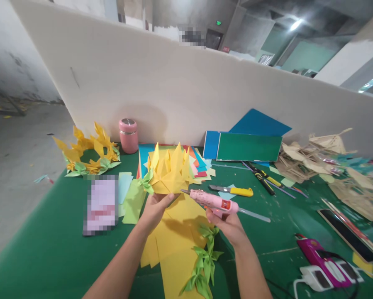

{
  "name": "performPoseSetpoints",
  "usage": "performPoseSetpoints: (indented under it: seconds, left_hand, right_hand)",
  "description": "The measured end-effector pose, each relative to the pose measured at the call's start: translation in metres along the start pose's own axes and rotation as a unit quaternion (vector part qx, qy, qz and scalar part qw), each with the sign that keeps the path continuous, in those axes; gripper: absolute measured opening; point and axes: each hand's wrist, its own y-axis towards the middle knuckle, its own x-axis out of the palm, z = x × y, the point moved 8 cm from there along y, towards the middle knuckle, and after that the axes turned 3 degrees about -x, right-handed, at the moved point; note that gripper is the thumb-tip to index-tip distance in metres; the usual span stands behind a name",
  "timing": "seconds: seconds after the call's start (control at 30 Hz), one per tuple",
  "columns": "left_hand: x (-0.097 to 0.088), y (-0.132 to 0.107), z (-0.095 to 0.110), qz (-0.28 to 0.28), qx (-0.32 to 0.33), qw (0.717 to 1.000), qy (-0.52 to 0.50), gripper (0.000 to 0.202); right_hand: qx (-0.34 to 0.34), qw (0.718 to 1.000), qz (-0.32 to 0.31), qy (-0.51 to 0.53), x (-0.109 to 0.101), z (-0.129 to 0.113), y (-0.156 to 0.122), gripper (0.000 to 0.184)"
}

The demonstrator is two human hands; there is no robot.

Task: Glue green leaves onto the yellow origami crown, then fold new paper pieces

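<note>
Head view: your left hand point(157, 208) pinches a yellow paper crown point(170, 176) near yellow sheets point(177, 249); your right hand point(230, 225) grips a pink glue gun point(215, 201). The crown looks light, easily creased, best held at its base.

Pink flask point(129, 139) nr wht partition point(180, 79), purple pwr strip point(310, 250) w/ wht plugs point(316, 278) — btm R, lit lamp point(296, 25) — bkgd

Yellow folded-paper crown point(169, 172): points upward, green leaf piece point(147, 182) at one side, base in left hand point(155, 211). Pink glue gun point(211, 201): in right hand point(230, 226), nozzle point(185, 191) ahead of grip, clear stick point(254, 214) behind.
</note>
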Motion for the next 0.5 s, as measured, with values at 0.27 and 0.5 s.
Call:
performPoseSetpoints:
  seconds: [0.27,0.5]
  left_hand:
    - [0.004,0.001,-0.008,-0.052,0.010,0.999,0.000,0.047]
    - [0.004,0.001,-0.005,-0.041,0.015,0.999,0.002,0.046]
  right_hand:
    - [-0.090,0.991,-0.009,-0.096,0.014,-0.028,-0.008,0.044]
    - [-0.142,0.970,-0.020,-0.194,0.016,-0.029,-0.013,0.032]
